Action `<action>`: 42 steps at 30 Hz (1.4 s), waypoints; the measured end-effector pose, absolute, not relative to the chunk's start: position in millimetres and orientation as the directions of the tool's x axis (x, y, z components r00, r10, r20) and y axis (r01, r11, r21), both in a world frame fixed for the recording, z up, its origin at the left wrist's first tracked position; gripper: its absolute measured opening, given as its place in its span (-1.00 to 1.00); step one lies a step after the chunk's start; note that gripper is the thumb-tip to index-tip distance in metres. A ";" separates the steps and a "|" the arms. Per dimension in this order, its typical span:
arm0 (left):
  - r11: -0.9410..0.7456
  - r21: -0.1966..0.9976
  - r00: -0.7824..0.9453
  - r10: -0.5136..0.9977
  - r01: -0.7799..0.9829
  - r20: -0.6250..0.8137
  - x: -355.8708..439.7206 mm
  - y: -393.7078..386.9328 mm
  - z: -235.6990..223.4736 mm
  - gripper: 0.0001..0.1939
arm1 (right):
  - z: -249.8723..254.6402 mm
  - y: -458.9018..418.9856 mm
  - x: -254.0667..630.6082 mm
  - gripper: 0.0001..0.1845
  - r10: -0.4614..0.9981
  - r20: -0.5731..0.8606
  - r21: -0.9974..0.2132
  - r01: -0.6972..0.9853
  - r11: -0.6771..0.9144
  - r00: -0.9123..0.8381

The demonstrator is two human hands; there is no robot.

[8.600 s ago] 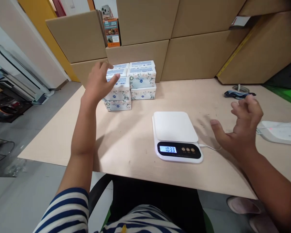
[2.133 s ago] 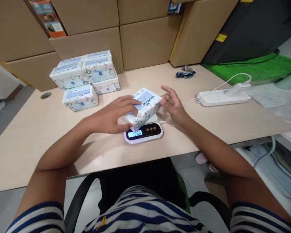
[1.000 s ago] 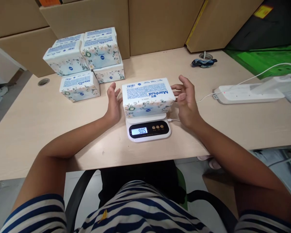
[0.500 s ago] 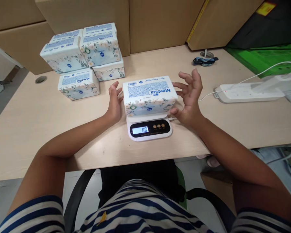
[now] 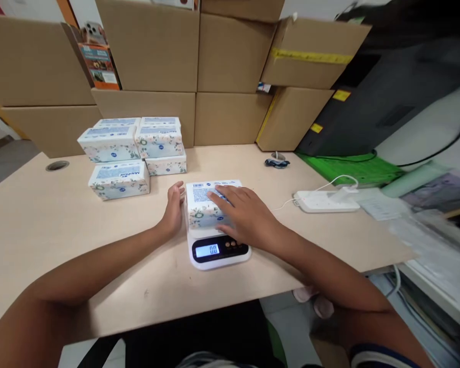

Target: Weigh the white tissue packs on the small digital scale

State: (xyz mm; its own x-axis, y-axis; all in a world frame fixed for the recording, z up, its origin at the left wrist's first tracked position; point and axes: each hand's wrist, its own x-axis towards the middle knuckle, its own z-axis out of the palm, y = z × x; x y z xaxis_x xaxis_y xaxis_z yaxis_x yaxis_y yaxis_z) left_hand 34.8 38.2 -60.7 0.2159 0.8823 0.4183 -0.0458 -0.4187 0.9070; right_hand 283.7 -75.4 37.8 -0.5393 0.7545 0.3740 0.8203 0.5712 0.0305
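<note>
A white tissue pack (image 5: 200,207) with blue print and a floral side lies on a white digital scale (image 5: 210,261), whose lit display reads 0.0. My right hand (image 5: 249,217) is spread over the pack's right part and top, covering some of the print and one of the scale's buttons. Its fingers are apart, not wrapped round the pack. On the other side, my left hand (image 5: 173,210) stands on edge close beside the pack, fingers stretched up and partly hidden. Whether it touches the pack I cannot tell.
Several more tissue packs (image 5: 118,181) are stacked at the back left, near a cable hole (image 5: 57,165). Cardboard boxes (image 5: 230,120) line the table's rear. To the right are a white power strip (image 5: 325,204) with a cable and a small dark crumpled item (image 5: 276,163).
My right hand has moved left from beside the pack onto its top and right side. My left hand stays beside it. The head view has tilted up, showing more boxes.
</note>
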 end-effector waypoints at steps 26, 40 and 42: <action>-0.008 1.000 0.224 0.974 0.015 0.004 41.5 -3.8 -15.8 -0.08 | 43.4 230.8 381.1 -0.48 0.952 0.024 0.335 0.895 -0.296 0.306; -0.082 0.993 0.276 0.960 0.089 0.055 43.8 -12.2 -11.4 -0.11 | 14.0 241.1 416.0 -0.08 0.972 0.054 0.278 0.932 -0.234 0.228; -0.080 0.992 0.275 0.960 0.094 0.051 44.0 -12.7 -11.8 -0.09 | 11.5 242.1 414.5 -0.10 0.968 0.067 0.256 0.933 -0.252 0.243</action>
State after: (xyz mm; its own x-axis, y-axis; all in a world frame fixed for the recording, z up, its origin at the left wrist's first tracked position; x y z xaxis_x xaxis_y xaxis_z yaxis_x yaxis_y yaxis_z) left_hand 44.0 -12.7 -11.8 0.2747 0.9602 0.0511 0.0939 -0.0797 0.9924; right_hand 414.5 242.1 11.5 0.2426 0.9678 0.0668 0.9334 -0.2517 0.2560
